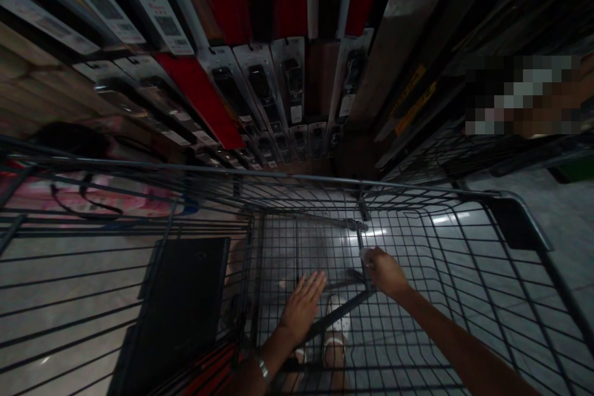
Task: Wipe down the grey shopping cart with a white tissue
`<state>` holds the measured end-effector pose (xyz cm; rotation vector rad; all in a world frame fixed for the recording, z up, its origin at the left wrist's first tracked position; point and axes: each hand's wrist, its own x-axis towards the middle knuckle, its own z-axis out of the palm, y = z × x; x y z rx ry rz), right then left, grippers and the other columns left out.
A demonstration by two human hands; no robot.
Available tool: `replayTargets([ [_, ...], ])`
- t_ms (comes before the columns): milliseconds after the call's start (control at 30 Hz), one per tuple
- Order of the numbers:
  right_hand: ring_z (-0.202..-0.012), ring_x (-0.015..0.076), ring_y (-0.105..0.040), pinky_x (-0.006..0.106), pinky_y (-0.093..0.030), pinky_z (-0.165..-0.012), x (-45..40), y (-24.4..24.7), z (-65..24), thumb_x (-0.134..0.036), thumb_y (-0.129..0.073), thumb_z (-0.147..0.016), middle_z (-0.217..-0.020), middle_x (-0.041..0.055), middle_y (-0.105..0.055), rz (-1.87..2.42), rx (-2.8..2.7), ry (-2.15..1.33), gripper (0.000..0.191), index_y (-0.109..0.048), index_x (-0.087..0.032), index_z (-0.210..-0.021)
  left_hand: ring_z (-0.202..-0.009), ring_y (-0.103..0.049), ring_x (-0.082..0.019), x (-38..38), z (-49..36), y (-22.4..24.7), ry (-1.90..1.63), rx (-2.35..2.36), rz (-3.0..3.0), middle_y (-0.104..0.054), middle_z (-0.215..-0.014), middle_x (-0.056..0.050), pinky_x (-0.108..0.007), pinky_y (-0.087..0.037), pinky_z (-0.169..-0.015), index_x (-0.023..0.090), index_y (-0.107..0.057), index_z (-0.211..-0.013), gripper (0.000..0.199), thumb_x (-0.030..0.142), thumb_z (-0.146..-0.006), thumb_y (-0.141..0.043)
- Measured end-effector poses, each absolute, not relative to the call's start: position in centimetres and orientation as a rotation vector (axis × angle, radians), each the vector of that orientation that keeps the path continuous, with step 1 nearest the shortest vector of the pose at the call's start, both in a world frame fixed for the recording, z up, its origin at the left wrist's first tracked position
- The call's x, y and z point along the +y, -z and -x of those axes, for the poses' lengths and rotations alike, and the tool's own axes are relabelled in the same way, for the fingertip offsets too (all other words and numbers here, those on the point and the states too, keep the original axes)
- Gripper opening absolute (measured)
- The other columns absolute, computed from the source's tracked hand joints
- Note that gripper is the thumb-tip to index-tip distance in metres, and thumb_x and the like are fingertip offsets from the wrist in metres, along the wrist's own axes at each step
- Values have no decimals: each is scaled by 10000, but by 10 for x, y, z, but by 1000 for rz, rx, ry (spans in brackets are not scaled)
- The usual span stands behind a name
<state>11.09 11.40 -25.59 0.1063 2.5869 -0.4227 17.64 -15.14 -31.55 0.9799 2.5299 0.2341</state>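
Note:
Inside the wire basket of a shopping cart [315,177], my left hand [301,308] is held out with its fingers straight and the palm down. No object shows in it, and a metal band [262,369] circles the wrist. To its right, my right hand [386,272] is closed in a fist at the end of the outstretched arm. Something small and pale [366,255] shows at its thumb side, too dim to make out. The grid of the basket lies below both hands; whether they touch it is unclear.
Carded goods [262,83] in clear packs hang on a rack ahead. A dark flat panel [185,297] fills part of the cart's left side. Beyond it is a pink patterned bag [139,195]. Through the wire show a pale clog [337,322] and tiled floor.

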Motion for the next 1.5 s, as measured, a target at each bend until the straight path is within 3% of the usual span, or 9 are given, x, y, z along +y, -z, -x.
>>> replayTargets([
  [100, -689, 123, -600, 186, -435, -628, 116, 261, -117, -139, -563, -748, -736, -1, -635, -138, 2562, 565, 101, -646, -187, -715, -1437, -256, -173, -151, -178, 320, -211, 2528, -972, -305, -1546, -32, -409, -325, -1162, 180, -156, -1504, 698, 137, -856, -413],
  [333, -911, 213, -610, 339, -501, -786, 152, 254, -105, -184, -425, -845, -1141, 149, -527, -463, 2798, 539, 365, -540, -121, -1186, -1455, -193, -174, -146, -183, 324, -188, 2527, -944, -240, -1568, -36, -414, -301, -1167, 172, -51, -1513, 822, 61, -781, -407],
  [500, -867, 163, -627, 262, -488, -765, 133, 243, -116, -161, -462, -849, -1152, 86, -537, -106, 2644, 453, 350, -555, -189, -1185, -1460, -172, -184, -144, -186, 326, -197, 2529, -913, -206, -1575, -47, -426, -289, -1168, 166, -32, -1514, 826, 48, -770, -372],
  [633, -904, 191, -654, 280, -492, -770, 105, 250, -126, -26, -375, -827, -1150, 147, -567, -88, 2490, 233, 453, -529, -136, -1238, -1458, -185, -192, -144, -187, 327, -194, 2515, -907, -206, -1573, -43, -436, -308, -1157, 163, -61, -1513, 842, 40, -742, -377],
  [733, -865, 200, -679, 278, -508, -726, 83, 256, -139, -5, -361, -823, -1137, 176, -603, -64, 2435, 208, 414, -584, -117, -1154, -1454, -201, -200, -144, -187, 327, -204, 2506, -907, -212, -1573, -45, -435, -315, -1153, 153, -94, -1510, 855, 29, -716, -386],
  [933, -883, 177, -690, 213, -504, -720, 56, 252, -166, 65, -457, -734, -1061, 95, -695, 248, 2277, 268, 362, -682, -154, -912, -1455, -202, -188, -143, -187, 327, -252, 2512, -910, -233, -1570, -50, -423, -297, -1162, 158, -103, -1510, 793, 63, -776, -387],
  [1200, -821, 162, -655, 255, -467, -683, 105, 256, -96, -93, -340, -917, -1137, 123, -574, -35, 2512, 212, 297, -561, -149, -1108, -1429, -270, -152, -148, -181, 322, -311, 2529, -914, -328, -1543, -28, -367, -307, -1151, 199, -179, -1498, 731, 20, -804, -325],
  [1333, -790, 155, -625, 281, -466, -689, 112, 253, -73, -147, -271, -951, -1185, 153, -507, -172, 2622, 211, 320, -502, -122, -1171, -1389, -357, -212, -150, -180, 317, -316, 2572, -830, -405, -1500, -75, -427, -352, -1125, 199, -257, -1470, 672, 78, -824, -399],
  [1500, -1061, 192, -572, 271, -458, -882, 96, 251, -90, -199, -491, -880, -1235, 128, -480, -46, 2637, 289, 301, -538, -146, -1172, -1371, -385, -277, -162, -184, 315, -311, 2642, -678, -431, -1465, -159, -511, -381, -1102, 133, -210, -1470, 694, 185, -841, -497],
])
